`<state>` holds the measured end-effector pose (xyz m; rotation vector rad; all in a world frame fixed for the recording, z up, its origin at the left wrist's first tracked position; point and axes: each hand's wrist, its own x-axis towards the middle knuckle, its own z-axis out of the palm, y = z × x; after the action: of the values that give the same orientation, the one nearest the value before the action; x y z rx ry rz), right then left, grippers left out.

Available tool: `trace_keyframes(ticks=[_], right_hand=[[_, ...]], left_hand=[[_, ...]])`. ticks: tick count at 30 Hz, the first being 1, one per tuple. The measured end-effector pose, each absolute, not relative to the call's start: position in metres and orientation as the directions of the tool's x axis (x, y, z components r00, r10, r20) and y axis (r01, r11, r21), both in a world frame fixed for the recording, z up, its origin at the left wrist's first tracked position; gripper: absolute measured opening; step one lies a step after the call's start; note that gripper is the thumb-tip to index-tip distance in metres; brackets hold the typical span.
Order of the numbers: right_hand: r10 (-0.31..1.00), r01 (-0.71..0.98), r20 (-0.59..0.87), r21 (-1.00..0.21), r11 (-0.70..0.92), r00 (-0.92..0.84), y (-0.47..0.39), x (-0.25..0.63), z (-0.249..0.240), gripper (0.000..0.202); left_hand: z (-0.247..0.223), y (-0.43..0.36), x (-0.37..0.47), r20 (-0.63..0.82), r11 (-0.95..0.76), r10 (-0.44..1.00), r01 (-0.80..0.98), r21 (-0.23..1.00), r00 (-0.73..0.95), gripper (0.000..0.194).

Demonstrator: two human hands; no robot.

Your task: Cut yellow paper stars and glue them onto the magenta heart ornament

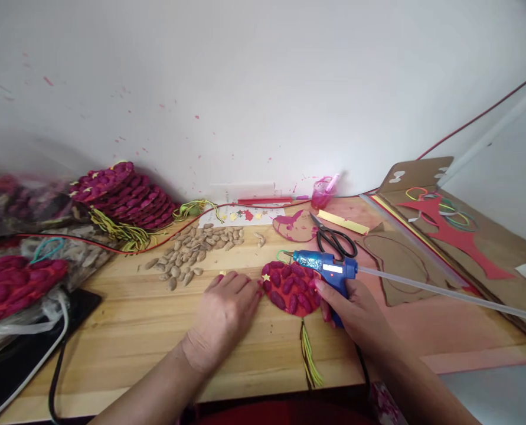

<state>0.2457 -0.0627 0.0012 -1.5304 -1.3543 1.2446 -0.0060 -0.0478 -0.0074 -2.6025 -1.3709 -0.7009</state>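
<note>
On the wooden table lies a red disc covered with magenta shells (293, 300), with a small yellow star (266, 277) at its upper left and a yellow-green tassel (307, 354) hanging below. My right hand (346, 304) is wrapped round a blue glue gun (333, 270), its nozzle pointing left above the disc's top edge. A long clear glue stick (444, 290) sticks out of its back. My left hand (231, 307) rests on the table just left of the disc, fingers bent together; a bit of yellow shows by its fingertips, and what they hold, if anything, is hidden.
Loose peanuts (196, 248) lie behind my left hand. Black scissors (336, 239), a cardboard shape (296, 226) and a pink cup (322, 193) stand or lie behind the gun. Stacked magenta discs (125, 198) are at the left; cardboard (398, 268) is at the right.
</note>
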Motion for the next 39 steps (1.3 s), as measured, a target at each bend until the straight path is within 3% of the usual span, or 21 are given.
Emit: trace_keyframes(ticks=[5, 9, 16, 21, 28, 34, 39], right_hand=[[0.977, 0.275, -0.21, -0.942, -0.193, -0.032, -0.062, 0.245, 0.006, 0.041], [0.981, 0.288, -0.188, -0.943, -0.167, -0.046, -0.062, 0.246, 0.008, 0.043], [0.98, 0.349, -0.194, -0.922, -0.169, -0.035, -0.064, 0.25, 0.002, 0.043], [0.978, 0.369, -0.203, -0.913, -0.171, -0.047, -0.063, 0.251, -0.002, 0.045], [0.973, 0.41, -0.231, -0.889, -0.202, -0.023, -0.065, 0.251, -0.001, 0.042], [0.973, 0.415, -0.229, -0.888, -0.197, -0.029, -0.065, 0.248, 0.006, 0.038], [0.972, 0.399, -0.232, -0.894, -0.203, -0.026, -0.066, 0.244, 0.014, 0.046]], left_hand=[[0.03, -0.008, -0.027, 0.414, -0.477, 0.838, 0.845, 0.242, 0.355, 0.015], [0.051, 0.046, -0.038, 0.32, -0.336, 0.912, 0.914, 0.227, 0.256, 0.023], [0.036, 0.127, -0.055, 0.18, -0.114, 0.98, 0.984, 0.135, 0.088, 0.033], [0.027, 0.153, -0.054, 0.116, -0.144, 0.984, 0.987, 0.072, 0.135, 0.033], [0.015, 0.164, -0.051, 0.149, -0.157, 0.978, 0.987, 0.047, 0.148, 0.045], [0.014, 0.158, -0.047, 0.204, -0.172, 0.969, 0.976, 0.135, 0.143, 0.036], [0.016, 0.15, -0.037, 0.223, -0.407, 0.908, 0.873, 0.27, 0.354, 0.024]])
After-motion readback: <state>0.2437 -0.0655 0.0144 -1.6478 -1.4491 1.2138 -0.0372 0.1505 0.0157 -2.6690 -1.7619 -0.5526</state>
